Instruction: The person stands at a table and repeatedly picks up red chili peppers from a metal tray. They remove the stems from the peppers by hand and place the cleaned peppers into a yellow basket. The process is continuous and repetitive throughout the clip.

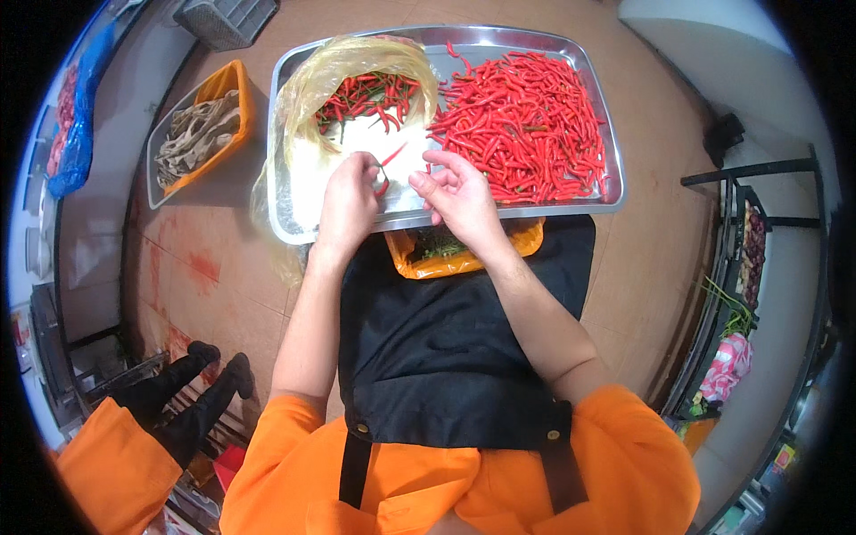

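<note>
A red chili with a green stem (393,155) is held in the fingers of my left hand (351,199), over the left part of a metal tray (447,215). My right hand (461,194) is just to the right, its thumb and fingers parted; whether a small bit sits at its fingertips is hard to tell. Behind my left hand, a yellowish plastic bag (301,93) lies open with stemmed red chilies (368,97) in it. A large heap of red chilies (528,127), mostly without stems, fills the tray's right side.
Below the tray's near edge is an orange-lined container (435,271) with green stems in it. An orange-lined bin (234,120) stands left, a grey crate (227,20) beyond it. Another person in orange (120,461) is at lower left. Shelving with vegetables (739,314) runs along the right.
</note>
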A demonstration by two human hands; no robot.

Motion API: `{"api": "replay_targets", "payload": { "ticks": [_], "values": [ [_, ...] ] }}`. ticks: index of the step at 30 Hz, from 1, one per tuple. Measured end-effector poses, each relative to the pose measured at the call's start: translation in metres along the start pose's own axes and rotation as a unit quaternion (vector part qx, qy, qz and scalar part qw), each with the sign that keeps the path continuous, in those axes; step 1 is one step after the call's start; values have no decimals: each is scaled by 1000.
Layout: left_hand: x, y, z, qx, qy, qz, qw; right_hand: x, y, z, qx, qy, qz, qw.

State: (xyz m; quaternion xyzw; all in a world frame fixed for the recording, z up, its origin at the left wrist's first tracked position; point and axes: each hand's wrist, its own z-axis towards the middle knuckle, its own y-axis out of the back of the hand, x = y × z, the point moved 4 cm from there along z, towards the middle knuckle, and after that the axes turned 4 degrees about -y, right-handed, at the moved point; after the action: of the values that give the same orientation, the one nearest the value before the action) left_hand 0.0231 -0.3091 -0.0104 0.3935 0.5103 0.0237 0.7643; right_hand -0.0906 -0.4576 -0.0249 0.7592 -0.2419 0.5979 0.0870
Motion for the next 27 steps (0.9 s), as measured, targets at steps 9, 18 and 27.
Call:
{"api": "replay_targets", "payload": {
  "ticks": [9,18,27],
  "values": [
    [-16,-36,-66,152,113,-365,912,-10,14,-32,86,-91,154,980],
    [-20,-80,-86,137,-2,-158,978,28,63,3,45,-120,601,789],
    [-24,-70,-89,259,-108,16,960,-10,-53,48,8,143,-550,823]
  ]
}}
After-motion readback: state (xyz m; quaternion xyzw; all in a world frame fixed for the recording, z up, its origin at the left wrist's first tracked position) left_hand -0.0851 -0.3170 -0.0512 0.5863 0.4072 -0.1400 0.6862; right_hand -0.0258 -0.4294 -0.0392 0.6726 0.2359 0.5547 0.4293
